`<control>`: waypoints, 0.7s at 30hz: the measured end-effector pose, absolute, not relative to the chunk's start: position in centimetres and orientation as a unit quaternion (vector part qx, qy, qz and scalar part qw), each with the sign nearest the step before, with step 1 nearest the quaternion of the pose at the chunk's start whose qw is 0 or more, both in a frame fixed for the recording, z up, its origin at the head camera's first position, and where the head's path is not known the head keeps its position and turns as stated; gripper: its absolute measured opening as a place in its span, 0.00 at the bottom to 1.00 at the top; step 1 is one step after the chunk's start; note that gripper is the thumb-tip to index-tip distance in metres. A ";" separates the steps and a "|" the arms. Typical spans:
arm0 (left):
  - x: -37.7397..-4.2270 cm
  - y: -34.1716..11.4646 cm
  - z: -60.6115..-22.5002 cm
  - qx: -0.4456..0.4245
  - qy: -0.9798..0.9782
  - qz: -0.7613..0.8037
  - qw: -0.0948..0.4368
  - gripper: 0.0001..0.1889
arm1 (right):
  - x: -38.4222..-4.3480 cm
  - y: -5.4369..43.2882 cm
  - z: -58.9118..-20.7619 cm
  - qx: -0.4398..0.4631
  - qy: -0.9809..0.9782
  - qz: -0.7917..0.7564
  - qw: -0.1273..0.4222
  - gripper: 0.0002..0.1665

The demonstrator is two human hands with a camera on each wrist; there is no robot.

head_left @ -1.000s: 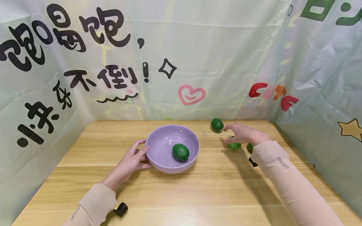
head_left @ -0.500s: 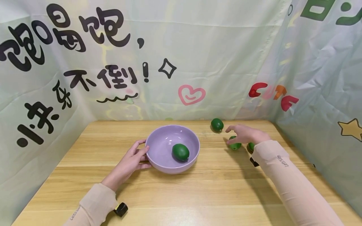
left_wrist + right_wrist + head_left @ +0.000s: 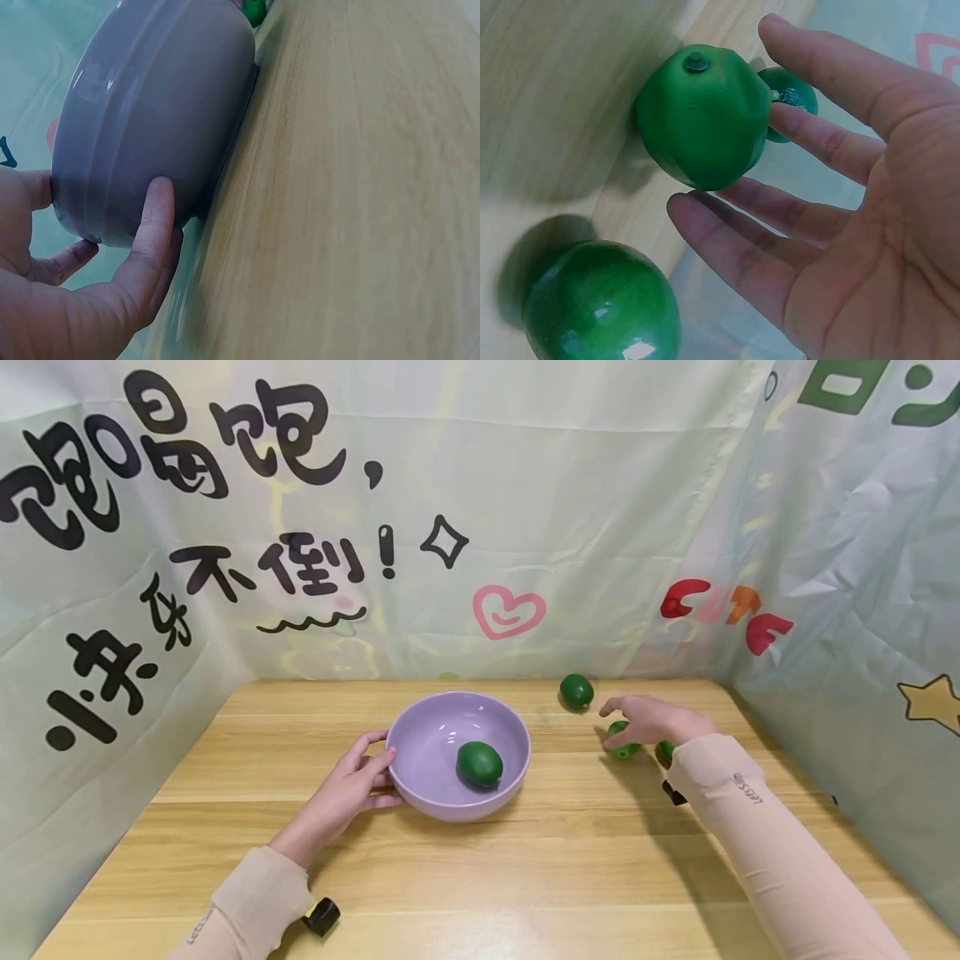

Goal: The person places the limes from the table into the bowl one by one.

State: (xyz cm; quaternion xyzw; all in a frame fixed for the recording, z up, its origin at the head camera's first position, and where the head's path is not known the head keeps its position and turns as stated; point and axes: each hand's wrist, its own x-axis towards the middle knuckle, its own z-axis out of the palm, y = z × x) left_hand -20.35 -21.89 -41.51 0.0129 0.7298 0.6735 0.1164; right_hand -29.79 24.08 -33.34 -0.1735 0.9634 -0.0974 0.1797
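Observation:
My left hand (image 3: 354,778) holds the purple bowl (image 3: 427,760) at its left side, thumb at the rim and fingers against the outer wall (image 3: 161,112). A dark green lime (image 3: 480,765) lies inside the bowl. On the right, my right hand (image 3: 654,718) hovers over a lighter green, dimpled fruit like a lime (image 3: 705,120), its fingers spread beside it and its thumb apart. Part of that fruit is hidden by the hand in the head view. Another green lime (image 3: 577,692) rests further back, and one more (image 3: 604,304) sits near the right wrist, mostly covered by it.
The wooden table (image 3: 465,885) ends at a pale fabric backdrop (image 3: 600,510) behind, with fabric at both sides too. A black wrist camera (image 3: 322,917) shows under the left sleeve, and a black piece (image 3: 674,792) under the right wrist.
My right hand has shifted slightly right and closer around the lighter green fruit, away from the back lime. The left hand, bowl and the limes stay in place.

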 end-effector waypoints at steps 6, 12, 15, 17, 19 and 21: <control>-20.4 -21.9 -41.5 0.013 0.731 0.672 0.117 0.28 | -29.7 24.1 -33.5 -0.167 0.963 -0.098 0.187 0.38; -20.4 -21.9 -41.5 0.013 0.730 0.673 0.117 0.28 | -29.8 24.1 -33.5 -0.163 0.964 -0.095 0.189 0.38; -20.4 -21.9 -41.5 0.012 0.730 0.673 0.117 0.28 | -29.8 24.1 -33.6 -0.162 0.964 -0.094 0.190 0.37; -20.3 -21.9 -41.5 0.013 0.731 0.672 0.117 0.28 | -29.7 24.0 -33.6 -0.163 0.964 -0.094 0.190 0.37; -20.3 -21.9 -41.5 0.013 0.731 0.672 0.118 0.28 | -29.7 24.0 -33.6 -0.162 0.964 -0.093 0.190 0.38; -20.3 -21.9 -41.5 0.013 0.731 0.672 0.118 0.28 | -29.7 24.0 -33.7 -0.162 0.964 -0.093 0.190 0.38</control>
